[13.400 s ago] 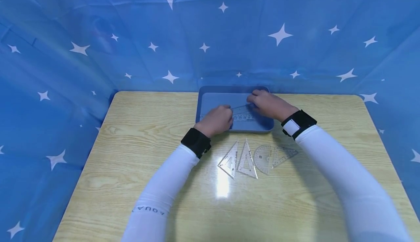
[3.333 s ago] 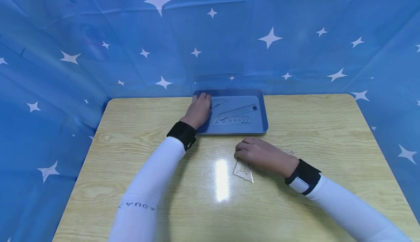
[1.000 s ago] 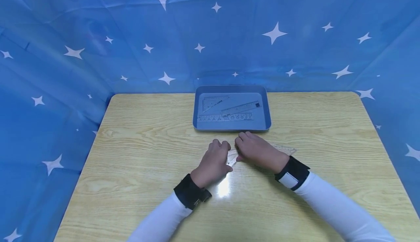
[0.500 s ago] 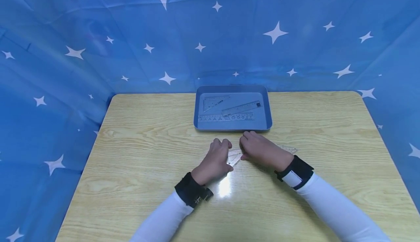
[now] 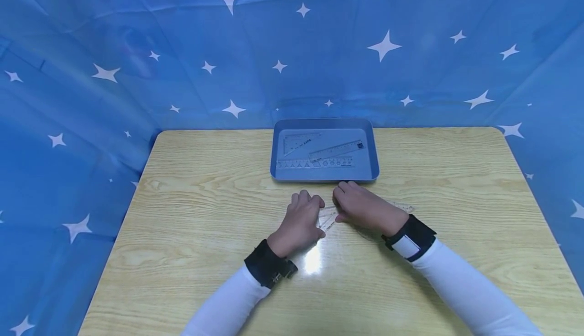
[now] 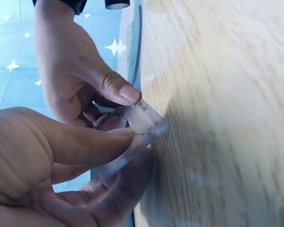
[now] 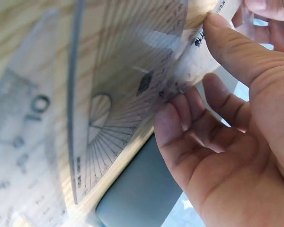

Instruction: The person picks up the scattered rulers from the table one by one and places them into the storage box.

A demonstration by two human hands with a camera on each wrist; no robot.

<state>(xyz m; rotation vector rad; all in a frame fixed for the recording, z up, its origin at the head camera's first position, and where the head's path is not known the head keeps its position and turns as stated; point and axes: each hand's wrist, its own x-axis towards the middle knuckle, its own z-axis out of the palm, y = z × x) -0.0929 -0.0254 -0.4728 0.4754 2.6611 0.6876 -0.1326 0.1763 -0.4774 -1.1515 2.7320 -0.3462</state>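
Note:
In the head view my left hand (image 5: 296, 224) and right hand (image 5: 367, 209) meet just in front of the blue tray. Between them is a clear plastic set square (image 5: 327, 217). The left wrist view shows my left thumb and fingers pinching this set square (image 6: 144, 118) low over the table, while my right thumb presses its other side. A transparent protractor (image 7: 116, 123) lies close beside the right hand's fingers, mostly hidden under that hand in the head view. Another clear set square (image 5: 403, 207) pokes out to the right of the right hand.
The blue tray (image 5: 325, 180) stands at the table's back edge. In it lie a set square (image 5: 298, 142), a clear ruler (image 5: 337, 149) and a ruler with cut-out shapes (image 5: 315, 163). A blue star-patterned cloth (image 5: 182, 47) hangs behind the wooden table (image 5: 205, 199).
Since the oldest frame, one set square has gone from the table into the tray and both hands have left the tray. Both now hold another set square; over the last second they barely move.

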